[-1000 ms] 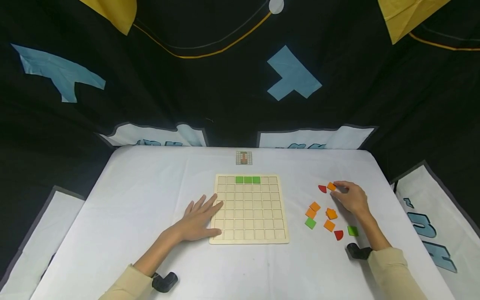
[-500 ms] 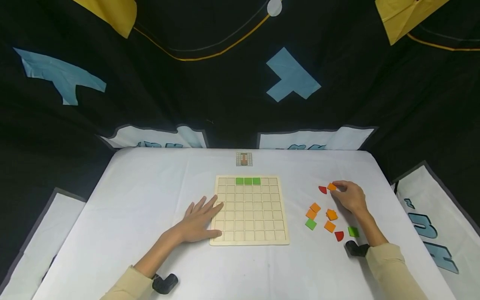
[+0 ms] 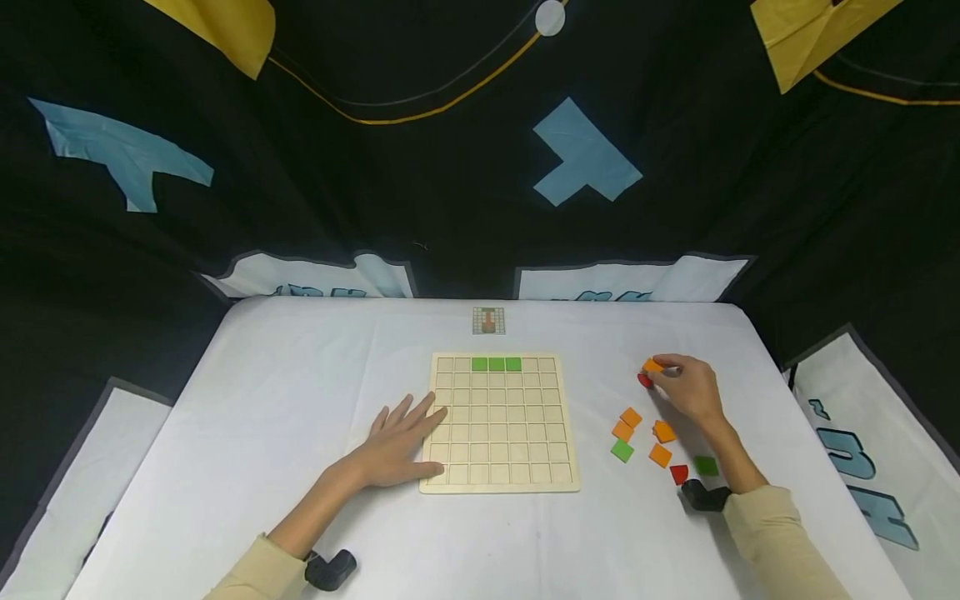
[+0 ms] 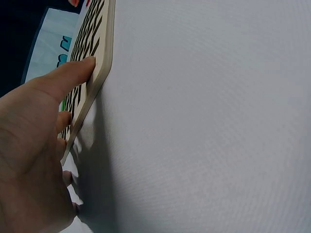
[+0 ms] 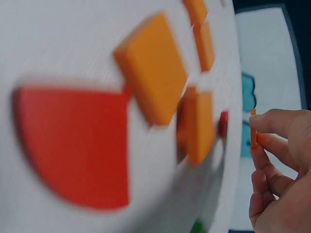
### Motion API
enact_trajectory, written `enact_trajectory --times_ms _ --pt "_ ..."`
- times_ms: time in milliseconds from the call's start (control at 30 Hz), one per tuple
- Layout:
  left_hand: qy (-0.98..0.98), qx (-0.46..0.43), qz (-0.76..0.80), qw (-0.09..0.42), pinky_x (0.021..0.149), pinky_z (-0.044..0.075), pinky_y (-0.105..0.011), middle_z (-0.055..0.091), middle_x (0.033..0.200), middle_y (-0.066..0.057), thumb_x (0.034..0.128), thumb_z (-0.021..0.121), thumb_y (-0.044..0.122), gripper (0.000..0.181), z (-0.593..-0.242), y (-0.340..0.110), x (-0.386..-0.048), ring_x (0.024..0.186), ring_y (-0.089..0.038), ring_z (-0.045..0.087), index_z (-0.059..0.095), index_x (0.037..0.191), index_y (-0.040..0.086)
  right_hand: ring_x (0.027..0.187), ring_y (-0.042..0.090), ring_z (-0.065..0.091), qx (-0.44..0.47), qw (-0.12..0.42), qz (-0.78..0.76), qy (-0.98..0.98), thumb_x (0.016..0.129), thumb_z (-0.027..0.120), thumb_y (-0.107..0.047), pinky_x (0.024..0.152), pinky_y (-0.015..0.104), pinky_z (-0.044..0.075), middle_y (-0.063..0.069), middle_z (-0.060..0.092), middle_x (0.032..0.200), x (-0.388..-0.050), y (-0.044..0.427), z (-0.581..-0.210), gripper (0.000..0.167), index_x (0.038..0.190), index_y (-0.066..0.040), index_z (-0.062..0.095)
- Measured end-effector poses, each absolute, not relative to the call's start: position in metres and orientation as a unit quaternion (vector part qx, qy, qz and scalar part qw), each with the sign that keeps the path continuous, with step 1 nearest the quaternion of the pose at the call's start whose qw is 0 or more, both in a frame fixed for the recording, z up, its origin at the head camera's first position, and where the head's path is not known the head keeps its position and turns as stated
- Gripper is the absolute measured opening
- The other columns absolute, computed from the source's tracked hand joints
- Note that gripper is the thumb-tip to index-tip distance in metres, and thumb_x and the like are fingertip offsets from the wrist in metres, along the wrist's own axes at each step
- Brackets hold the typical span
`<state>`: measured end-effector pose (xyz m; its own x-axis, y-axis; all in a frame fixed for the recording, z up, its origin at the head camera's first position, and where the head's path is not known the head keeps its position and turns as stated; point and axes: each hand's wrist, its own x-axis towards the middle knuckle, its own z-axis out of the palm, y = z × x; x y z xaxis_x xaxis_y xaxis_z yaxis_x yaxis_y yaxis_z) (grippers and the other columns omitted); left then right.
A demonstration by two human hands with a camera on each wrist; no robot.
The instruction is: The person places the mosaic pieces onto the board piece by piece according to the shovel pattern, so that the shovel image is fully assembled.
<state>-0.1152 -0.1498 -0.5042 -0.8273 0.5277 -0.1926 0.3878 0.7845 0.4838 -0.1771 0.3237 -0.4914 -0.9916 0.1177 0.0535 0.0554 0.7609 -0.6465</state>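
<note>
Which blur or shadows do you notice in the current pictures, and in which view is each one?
Right wrist view: the nearest red piece has smeared edges; left wrist view: a dark shadow lies on the cloth beside the left hand and board; head view: a soft shadow beside the right hand.

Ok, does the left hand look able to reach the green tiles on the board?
Probably yes: the left hand rests on the board, holding nothing, and only bare board lies between it and the green tiles.
</note>
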Motion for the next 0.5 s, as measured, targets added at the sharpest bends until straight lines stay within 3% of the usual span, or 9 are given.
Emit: enact_trajectory --times_ms 267,500 --pt "0.931 0.246 0.217 0.158 0.111 0.001 -0.07 0.013 0.165 -0.015 0.0906 0.065 0.055 0.086 -0.506 -0.15 -0.116 0.149 -0.044 0.002 0.033 0.157 0.011 0.112 0.04 0.05 0.023 0.062 0.375 -0.925 0.092 0.069 -0.01 0.085 0.058 0.047 0.022 0.064 0.121 -0.179 0.293 -0.479 0.031 0.12 0.002 0.07" --pt "0.932 0.247 0.215 0.157 0.111 0.001 -0.071 0.013 0.165 -0.016 0.0904 0.065 0.054 0.086 -0.506 -0.15 -0.115 0.149 -0.045 0.002 0.033 0.157 0.011 0.114 0.039 0.053 0.071 0.057 0.374 -0.923 0.089 0.071 -0.007 0.097 0.057 0.042 0.019 0.067 0.121 -0.186 0.259 -0.47 0.031 0.119 0.001 0.071"
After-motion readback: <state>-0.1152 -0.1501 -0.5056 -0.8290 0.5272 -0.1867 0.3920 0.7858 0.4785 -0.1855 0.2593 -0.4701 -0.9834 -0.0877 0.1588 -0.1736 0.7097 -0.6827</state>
